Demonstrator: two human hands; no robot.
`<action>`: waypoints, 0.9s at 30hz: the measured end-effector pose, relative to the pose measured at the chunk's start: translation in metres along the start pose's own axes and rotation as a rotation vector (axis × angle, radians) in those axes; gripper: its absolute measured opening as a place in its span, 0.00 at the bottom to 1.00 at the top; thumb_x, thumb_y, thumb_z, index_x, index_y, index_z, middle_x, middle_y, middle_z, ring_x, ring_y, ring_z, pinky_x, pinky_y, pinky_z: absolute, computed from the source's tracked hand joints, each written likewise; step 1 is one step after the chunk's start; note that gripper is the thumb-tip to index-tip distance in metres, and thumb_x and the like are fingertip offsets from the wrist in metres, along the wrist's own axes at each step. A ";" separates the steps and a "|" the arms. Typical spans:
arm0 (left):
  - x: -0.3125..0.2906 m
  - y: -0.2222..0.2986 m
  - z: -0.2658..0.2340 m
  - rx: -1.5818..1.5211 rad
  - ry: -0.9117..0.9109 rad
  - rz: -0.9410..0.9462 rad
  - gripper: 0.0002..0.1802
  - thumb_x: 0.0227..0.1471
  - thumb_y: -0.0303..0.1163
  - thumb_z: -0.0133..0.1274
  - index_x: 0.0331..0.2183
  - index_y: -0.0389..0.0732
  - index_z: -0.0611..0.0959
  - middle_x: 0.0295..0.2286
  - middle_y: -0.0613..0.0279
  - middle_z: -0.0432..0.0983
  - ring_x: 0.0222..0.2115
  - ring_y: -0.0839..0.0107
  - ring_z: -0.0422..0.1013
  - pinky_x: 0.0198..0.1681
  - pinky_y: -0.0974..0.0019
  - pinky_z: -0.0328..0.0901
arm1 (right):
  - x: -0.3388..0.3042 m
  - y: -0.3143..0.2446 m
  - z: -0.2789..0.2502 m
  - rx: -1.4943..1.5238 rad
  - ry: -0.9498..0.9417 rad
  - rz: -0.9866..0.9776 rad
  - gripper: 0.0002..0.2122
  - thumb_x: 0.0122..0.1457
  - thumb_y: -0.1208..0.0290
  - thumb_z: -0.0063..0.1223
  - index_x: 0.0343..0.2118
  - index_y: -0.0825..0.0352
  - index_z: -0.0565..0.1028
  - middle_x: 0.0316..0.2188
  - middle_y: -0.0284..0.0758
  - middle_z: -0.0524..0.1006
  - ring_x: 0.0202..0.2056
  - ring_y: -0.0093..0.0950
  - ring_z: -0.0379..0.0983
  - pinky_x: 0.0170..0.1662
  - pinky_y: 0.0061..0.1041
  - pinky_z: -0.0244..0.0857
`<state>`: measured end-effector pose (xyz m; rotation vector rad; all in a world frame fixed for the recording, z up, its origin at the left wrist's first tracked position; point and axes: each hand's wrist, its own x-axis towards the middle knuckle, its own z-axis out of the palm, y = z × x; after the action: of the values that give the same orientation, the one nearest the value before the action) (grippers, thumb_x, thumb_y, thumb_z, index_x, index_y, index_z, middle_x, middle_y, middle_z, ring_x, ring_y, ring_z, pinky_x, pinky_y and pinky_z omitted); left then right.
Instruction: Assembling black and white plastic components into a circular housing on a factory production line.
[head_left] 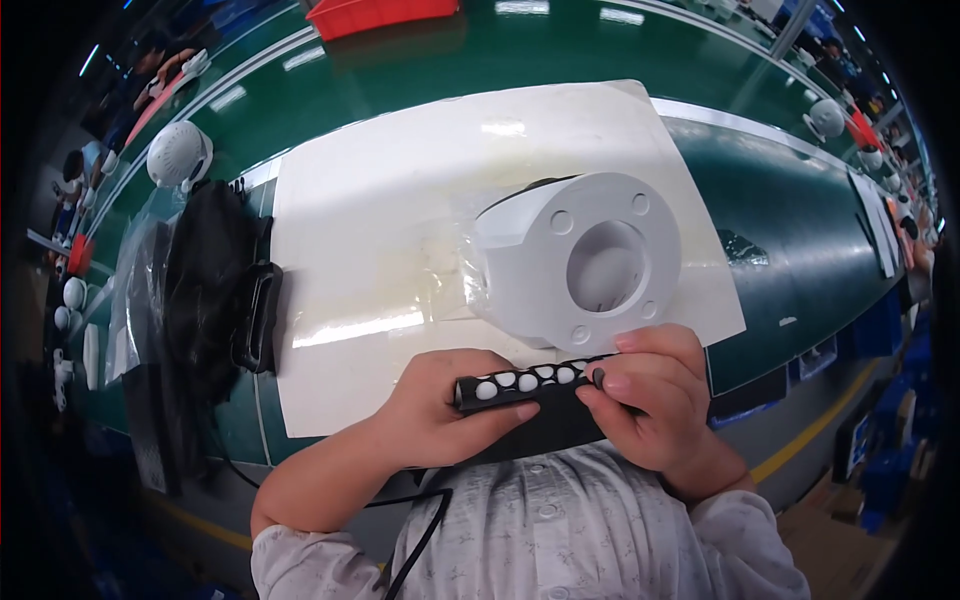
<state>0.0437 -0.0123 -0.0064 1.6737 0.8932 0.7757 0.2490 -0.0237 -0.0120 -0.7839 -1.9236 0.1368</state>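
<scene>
My left hand [440, 405] is closed around a folded or rolled black strip with rows of white round spots [528, 382], held level in front of my body. At its right end, the fingers of my right hand [655, 395] pinch a small dark round pad [599, 378]. Whether that pad still touches the strip I cannot tell. Just beyond my hands lies a white plastic housing [520, 290] with a large round opening and several shallow round recesses on its upward face. Clear plastic film clings to its left side.
Beneath the housing is a white sheet [370, 220] on the green table [800, 230]. Black bags [205, 290] and a black frame-like part [262, 318] lie to the left. A white rounded device [178, 153] stands farther off, and a red bin [375, 14] is at the far edge.
</scene>
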 end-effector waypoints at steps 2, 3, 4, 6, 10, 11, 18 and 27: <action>-0.003 -0.002 -0.002 -0.025 0.010 -0.001 0.06 0.39 0.28 0.57 0.21 0.37 0.76 0.14 0.64 0.68 0.15 0.78 0.63 0.18 0.74 0.56 | 0.001 -0.003 0.001 -0.006 -0.019 -0.047 0.12 0.38 0.78 0.58 0.29 0.61 0.72 0.29 0.25 0.73 0.35 0.27 0.67 0.35 0.25 0.58; -0.004 -0.005 -0.004 -0.018 0.000 0.001 0.06 0.39 0.28 0.56 0.21 0.37 0.76 0.14 0.64 0.68 0.15 0.78 0.63 0.18 0.74 0.57 | 0.001 -0.006 0.001 -0.015 -0.037 -0.092 0.11 0.39 0.77 0.57 0.29 0.60 0.72 0.29 0.25 0.73 0.35 0.26 0.67 0.35 0.25 0.59; -0.006 -0.006 -0.005 -0.011 -0.009 0.004 0.06 0.39 0.28 0.56 0.21 0.37 0.76 0.14 0.63 0.68 0.15 0.78 0.63 0.18 0.74 0.57 | 0.004 -0.011 -0.002 -0.012 -0.038 -0.095 0.11 0.39 0.77 0.57 0.29 0.60 0.72 0.29 0.25 0.73 0.35 0.26 0.67 0.35 0.25 0.59; -0.009 -0.005 -0.007 -0.031 -0.001 -0.032 0.06 0.39 0.28 0.56 0.22 0.37 0.76 0.14 0.63 0.68 0.15 0.78 0.62 0.18 0.74 0.57 | 0.010 -0.019 -0.007 0.023 -0.315 -0.194 0.19 0.38 0.79 0.59 0.33 0.57 0.64 0.28 0.28 0.72 0.34 0.30 0.68 0.35 0.30 0.61; -0.010 -0.006 -0.010 -0.075 0.005 -0.037 0.07 0.40 0.29 0.56 0.22 0.37 0.75 0.15 0.64 0.68 0.15 0.79 0.62 0.18 0.74 0.57 | 0.013 -0.022 0.016 0.094 -0.128 -0.189 0.20 0.41 0.79 0.58 0.35 0.56 0.61 0.31 0.27 0.70 0.33 0.28 0.71 0.33 0.27 0.59; -0.010 -0.006 -0.011 -0.105 0.005 -0.038 0.07 0.40 0.29 0.56 0.22 0.36 0.75 0.14 0.64 0.68 0.15 0.79 0.61 0.18 0.74 0.57 | 0.013 -0.023 0.017 0.093 -0.129 -0.190 0.20 0.41 0.79 0.58 0.35 0.56 0.61 0.31 0.27 0.70 0.33 0.28 0.71 0.33 0.27 0.59; -0.012 -0.005 -0.017 -0.071 -0.029 -0.129 0.07 0.40 0.29 0.56 0.22 0.36 0.75 0.14 0.64 0.68 0.16 0.80 0.61 0.18 0.75 0.57 | 0.010 -0.024 0.014 0.296 -0.253 -0.259 0.19 0.39 0.77 0.60 0.32 0.56 0.61 0.31 0.27 0.70 0.32 0.30 0.72 0.25 0.26 0.53; -0.013 -0.001 -0.015 -0.137 -0.028 -0.137 0.07 0.40 0.29 0.55 0.23 0.36 0.76 0.15 0.65 0.69 0.16 0.80 0.63 0.20 0.75 0.58 | 0.064 0.017 -0.001 0.553 0.142 0.104 0.32 0.41 0.89 0.46 0.52 0.65 0.49 0.36 0.38 0.63 0.35 0.27 0.65 0.43 0.27 0.59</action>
<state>0.0247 -0.0161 -0.0042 1.4835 0.9049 0.7026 0.2400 0.0262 0.0308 -0.5010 -1.5978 0.6307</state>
